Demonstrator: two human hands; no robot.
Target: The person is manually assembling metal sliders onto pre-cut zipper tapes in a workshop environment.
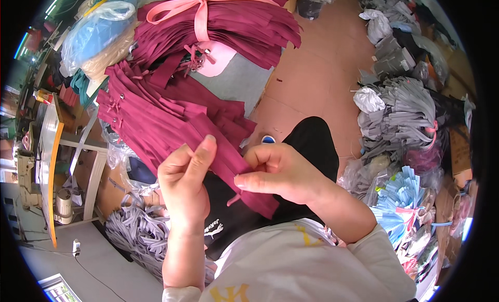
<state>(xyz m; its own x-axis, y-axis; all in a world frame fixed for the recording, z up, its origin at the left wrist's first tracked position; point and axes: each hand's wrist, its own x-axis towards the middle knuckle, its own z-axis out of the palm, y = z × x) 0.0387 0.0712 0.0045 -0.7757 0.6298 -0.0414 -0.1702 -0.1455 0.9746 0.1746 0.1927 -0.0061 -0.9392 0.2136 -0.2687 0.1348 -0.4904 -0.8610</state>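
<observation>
A maroon fabric strip [228, 164] stretches slantwise between my hands above my lap. My left hand [183, 185] is closed on it with the thumb raised along its edge. Farther down the strip, my right hand [283, 173] pinches it between thumb and fingers. The lower end hangs past my right fingertips, with a small pink tab [234, 199] at its edge. Just beyond my hands lies a loose pile of maroon strips [150, 112], some with small pink ties and metal bits. Behind it rests a thick maroon bundle [244, 29] bound by a pink band [201, 18].
A grey board [234, 81] lies under the maroon fabric. Clear bags with blue contents [101, 34] sit at far left, above an orange-edged table [52, 172]. Grey bundles [400, 112] and a light blue bundle [397, 198] line the right. Grey strips [138, 232] heap at lower left.
</observation>
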